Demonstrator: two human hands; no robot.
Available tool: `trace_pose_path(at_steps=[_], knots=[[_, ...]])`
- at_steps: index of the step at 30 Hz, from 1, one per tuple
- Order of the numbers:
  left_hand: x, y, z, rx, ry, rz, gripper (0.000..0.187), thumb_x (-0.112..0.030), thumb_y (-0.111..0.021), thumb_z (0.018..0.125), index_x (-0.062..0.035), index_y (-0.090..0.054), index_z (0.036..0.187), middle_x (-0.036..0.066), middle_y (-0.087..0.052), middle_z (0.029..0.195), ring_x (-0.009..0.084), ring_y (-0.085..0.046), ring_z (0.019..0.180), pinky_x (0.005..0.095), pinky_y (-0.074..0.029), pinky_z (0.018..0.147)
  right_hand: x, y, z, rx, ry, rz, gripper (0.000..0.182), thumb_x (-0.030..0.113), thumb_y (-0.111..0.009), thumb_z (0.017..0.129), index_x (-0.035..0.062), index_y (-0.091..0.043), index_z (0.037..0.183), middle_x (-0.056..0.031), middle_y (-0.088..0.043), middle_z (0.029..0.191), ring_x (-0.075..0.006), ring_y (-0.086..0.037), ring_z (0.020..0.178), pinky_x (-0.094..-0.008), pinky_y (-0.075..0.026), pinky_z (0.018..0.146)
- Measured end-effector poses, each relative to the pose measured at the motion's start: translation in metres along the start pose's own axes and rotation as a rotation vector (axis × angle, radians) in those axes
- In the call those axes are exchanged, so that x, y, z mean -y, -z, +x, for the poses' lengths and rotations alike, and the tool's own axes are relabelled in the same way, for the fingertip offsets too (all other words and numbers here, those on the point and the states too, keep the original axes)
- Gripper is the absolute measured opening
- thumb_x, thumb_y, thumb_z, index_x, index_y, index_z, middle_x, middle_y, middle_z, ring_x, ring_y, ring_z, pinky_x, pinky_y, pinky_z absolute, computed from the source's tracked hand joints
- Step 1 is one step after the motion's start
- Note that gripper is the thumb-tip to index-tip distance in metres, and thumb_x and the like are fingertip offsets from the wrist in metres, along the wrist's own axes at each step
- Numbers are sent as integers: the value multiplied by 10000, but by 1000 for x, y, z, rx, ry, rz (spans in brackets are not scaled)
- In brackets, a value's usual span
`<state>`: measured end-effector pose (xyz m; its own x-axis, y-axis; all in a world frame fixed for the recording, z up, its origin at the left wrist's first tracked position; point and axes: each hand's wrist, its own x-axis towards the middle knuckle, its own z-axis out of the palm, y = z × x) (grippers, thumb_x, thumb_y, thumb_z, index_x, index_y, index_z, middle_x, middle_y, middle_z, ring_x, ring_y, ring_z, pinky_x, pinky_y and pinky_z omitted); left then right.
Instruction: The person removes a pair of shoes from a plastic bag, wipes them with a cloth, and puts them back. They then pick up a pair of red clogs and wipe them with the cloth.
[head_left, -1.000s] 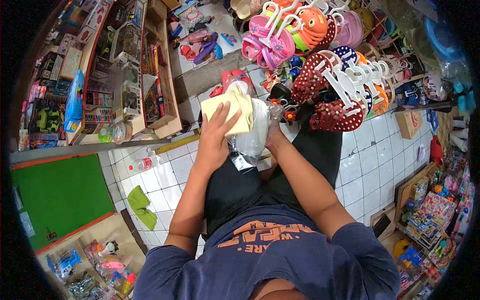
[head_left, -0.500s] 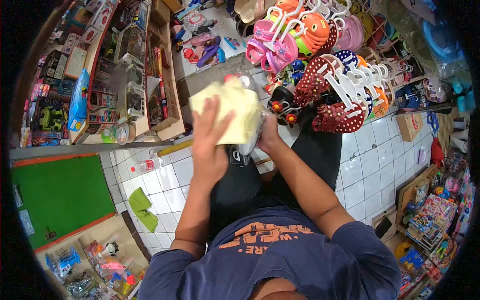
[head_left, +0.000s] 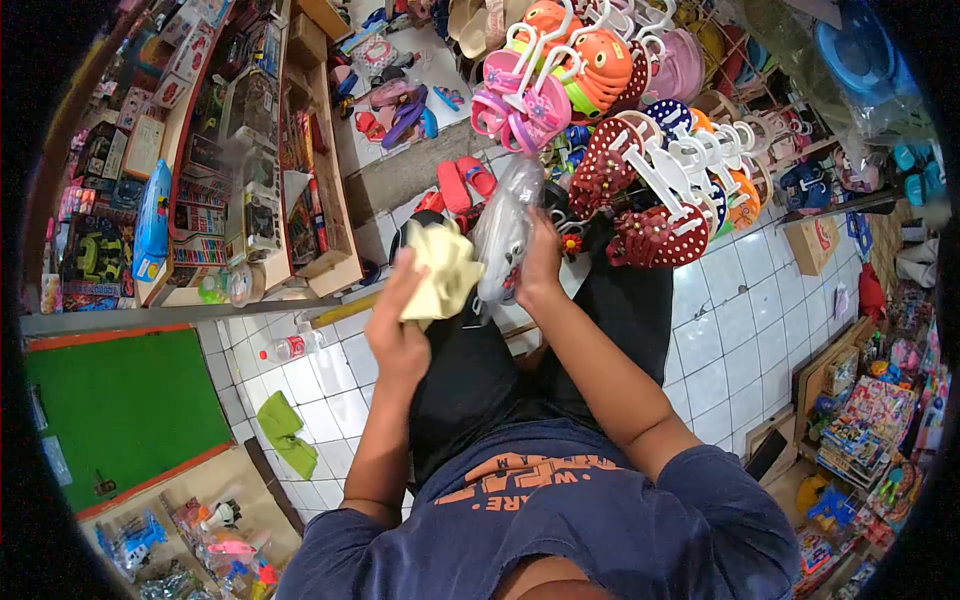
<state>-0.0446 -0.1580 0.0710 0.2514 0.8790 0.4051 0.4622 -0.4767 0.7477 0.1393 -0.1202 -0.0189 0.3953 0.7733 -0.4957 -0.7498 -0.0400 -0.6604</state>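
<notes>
Bunched in my left hand (head_left: 397, 325) is a pale yellow cloth (head_left: 440, 268), its folds sticking out past the closed fingers. My right hand (head_left: 541, 262) grips a clear plastic bag (head_left: 518, 190) with grey-white footwear (head_left: 501, 245) inside, a dark face-like pattern showing on it. The cloth is close beside the bag's left side, over my lap. Just beyond them lie red sandals (head_left: 467, 183) on the floor. To the right of my right hand, maroon dotted shoes (head_left: 655, 237) hang on white hangers.
Shelves of boxed toys (head_left: 250, 160) stand at left, above a green panel (head_left: 125, 400). A plastic bottle (head_left: 290, 346) and a green cloth (head_left: 286, 435) lie on the tiles. Pink sandals (head_left: 522, 108) on hangers are ahead; a cardboard box (head_left: 812, 246) sits at right.
The yellow cloth, earlier spread flat in front of the bag, is now crumpled in my left hand and moved left and down. The bagged footwear and red sandals are uncovered.
</notes>
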Motion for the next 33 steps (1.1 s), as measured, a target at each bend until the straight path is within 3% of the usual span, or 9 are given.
trace_pose_path(at_steps=[3,5,7,9,17,19,24,27,33], knots=[[-15,-3,31,-165,-87,-25,527,152,-401,786,16,-616,1247,252,-524,1391,371,-480,1332,414,-346,1114,6,3,-10,142,-211,118,416,345,-463,968,68,-567,1260,-112,-657,1134,-257,-639,1047,-423,-486,941],[-9,-13,41,-12,-221,64,505,96,-414,859,-13,-555,1332,233,-488,1435,357,-443,1362,447,-302,1139,15,-4,-19,220,-264,121,450,372,-419,979,71,-578,1274,-117,-659,1167,-257,-645,1059,-420,-497,943],[-18,-28,41,244,-208,117,600,134,-395,785,-45,-572,1330,233,-477,1440,361,-401,1394,473,-230,1169,20,-9,-26,272,-269,214,393,293,-446,972,61,-559,1269,-110,-646,1165,-247,-640,1061,-380,-491,947],[-27,-45,22,292,-106,27,661,159,-392,728,-58,-586,1321,235,-480,1431,354,-367,1414,496,-183,1182,30,-8,-35,298,-258,269,446,305,-347,981,40,-557,1272,-149,-635,1210,-275,-637,1093,-407,-488,989],[6,-4,-13,454,-18,18,679,178,-412,692,-76,-624,1285,187,-543,1388,322,-449,1365,522,-227,1167,31,0,-22,277,-319,246,558,474,-367,961,44,-602,1228,-126,-664,1160,-298,-635,1075,-430,-483,981],[11,3,-10,180,176,-60,564,160,-377,789,-9,-606,1275,200,-588,1337,295,-557,1267,393,-380,1081,32,-3,-25,268,-334,254,546,458,-378,966,55,-567,1282,-129,-655,1179,-304,-630,1083,-446,-486,972],[11,1,20,-177,310,-141,498,145,-394,848,68,-531,1321,182,-576,1360,315,-547,1268,355,-382,1072,6,10,-9,442,-310,144,414,309,-520,962,55,-552,1287,-108,-660,1127,-235,-667,984,-390,-528,879],[-5,-19,52,-186,30,-39,507,143,-407,861,33,-531,1340,199,-524,1412,322,-486,1332,355,-348,1101,17,5,-21,484,-248,-39,435,227,-561,945,58,-541,1345,-41,-638,1166,-150,-615,1042,-303,-471,915],[-15,-49,46,83,67,23,591,140,-497,844,-96,-522,1385,237,-414,1474,386,-395,1373,387,-333,1122,17,22,-18,576,-151,57,497,210,-565,950,33,-475,1406,-54,-620,1185,-142,-603,1050,-282,-461,927]])
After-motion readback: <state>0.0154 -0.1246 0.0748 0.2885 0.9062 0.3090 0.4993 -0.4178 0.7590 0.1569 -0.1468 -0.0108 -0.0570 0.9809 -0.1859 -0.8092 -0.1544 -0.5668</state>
